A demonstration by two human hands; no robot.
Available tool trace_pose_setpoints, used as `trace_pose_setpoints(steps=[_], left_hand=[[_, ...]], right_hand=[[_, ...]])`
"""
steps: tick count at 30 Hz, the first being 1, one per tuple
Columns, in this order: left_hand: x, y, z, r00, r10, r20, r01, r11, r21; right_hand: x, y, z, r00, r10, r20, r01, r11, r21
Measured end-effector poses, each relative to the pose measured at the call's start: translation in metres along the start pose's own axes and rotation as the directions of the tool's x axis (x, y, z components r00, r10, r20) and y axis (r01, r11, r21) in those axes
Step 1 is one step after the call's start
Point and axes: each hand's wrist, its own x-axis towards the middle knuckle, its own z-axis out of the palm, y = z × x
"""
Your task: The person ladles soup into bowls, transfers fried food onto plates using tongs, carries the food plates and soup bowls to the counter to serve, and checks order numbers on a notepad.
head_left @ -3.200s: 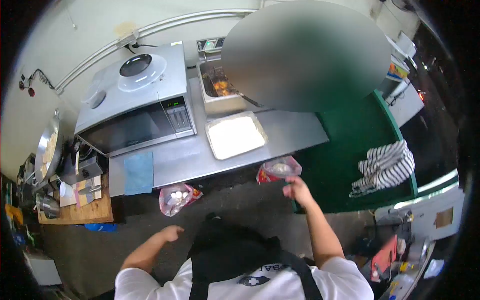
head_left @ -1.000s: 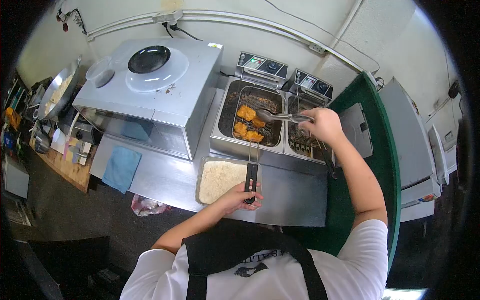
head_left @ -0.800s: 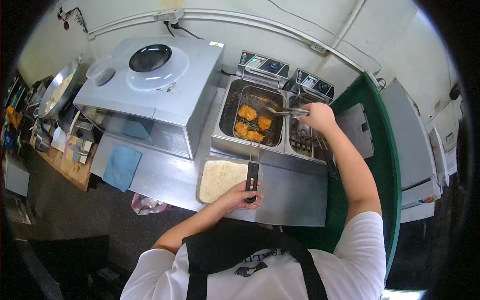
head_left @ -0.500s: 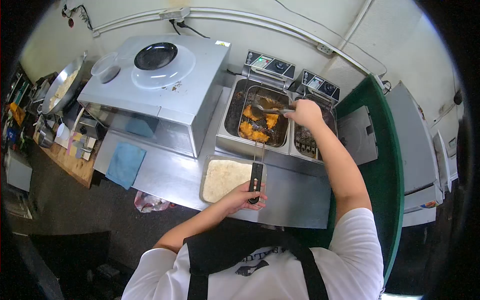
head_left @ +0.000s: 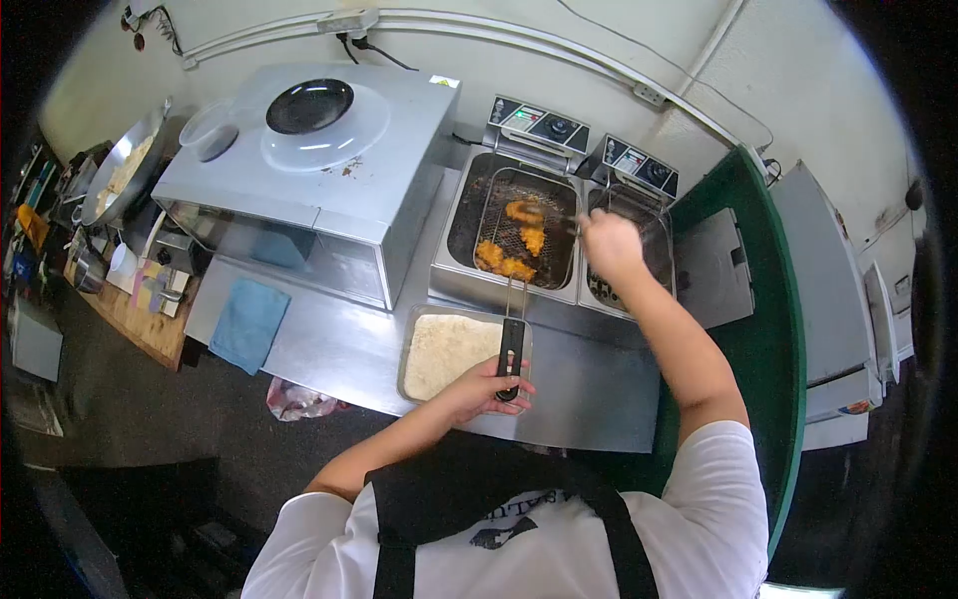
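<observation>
My left hand (head_left: pixel 491 387) is closed around the black handle (head_left: pixel 511 349) of a wire fryer basket, above a tray of white flour (head_left: pixel 449 351). The basket (head_left: pixel 556 268) sits in the left fryer, with orange-brown fried pieces (head_left: pixel 504 262) at its front and more (head_left: pixel 529 225) in its middle. Over the right edge of that fryer is my right hand (head_left: pixel 611 243), closed on metal tongs (head_left: pixel 564 222). The tongs are blurred and reach left over the middle pieces; whether they touch them I cannot tell.
A second fryer (head_left: pixel 647 240) stands on the right, beside a green partition (head_left: pixel 758 329). A steel cabinet (head_left: pixel 399 190) with a black plate (head_left: pixel 310 107) on top is at the left. A blue cloth (head_left: pixel 249 324) lies on the counter's left end; a wok (head_left: pixel 130 165) stands beyond.
My right hand has moved slightly down with the tongs. The middle fried pieces have shifted in the basket, one now lying farther right and higher. My left hand has barely moved.
</observation>
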Motion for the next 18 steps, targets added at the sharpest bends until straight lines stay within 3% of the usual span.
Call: trace_pose_setpoints(steps=[4, 8, 12, 18], left_hand=[[-0.002, 0.003, 0.002, 1.000, 0.010, -0.003, -0.010, 0.999, -0.044], [-0.001, -0.003, -0.001, 1.000, 0.003, -0.011, -0.003, 1.000, -0.020], [-0.004, -0.001, 0.000, 1.000, -0.002, -0.015, 0.002, 1.000, 0.008], [-0.004, -0.002, -0.002, 1.000, -0.001, -0.019, 0.001, 1.000, 0.023]], right_hand=[[-0.020, -0.002, -0.016, 0.997, -0.046, -0.059, 0.049, 0.998, 0.048], [-0.018, 0.017, -0.053, 0.982, -0.188, 0.010, 0.187, 0.981, 0.048], [-0.006, 0.021, -0.035, 0.920, -0.384, 0.083, 0.380, 0.923, 0.059], [0.001, -0.003, -0.011, 0.890, -0.434, 0.140, 0.432, 0.901, 0.051]])
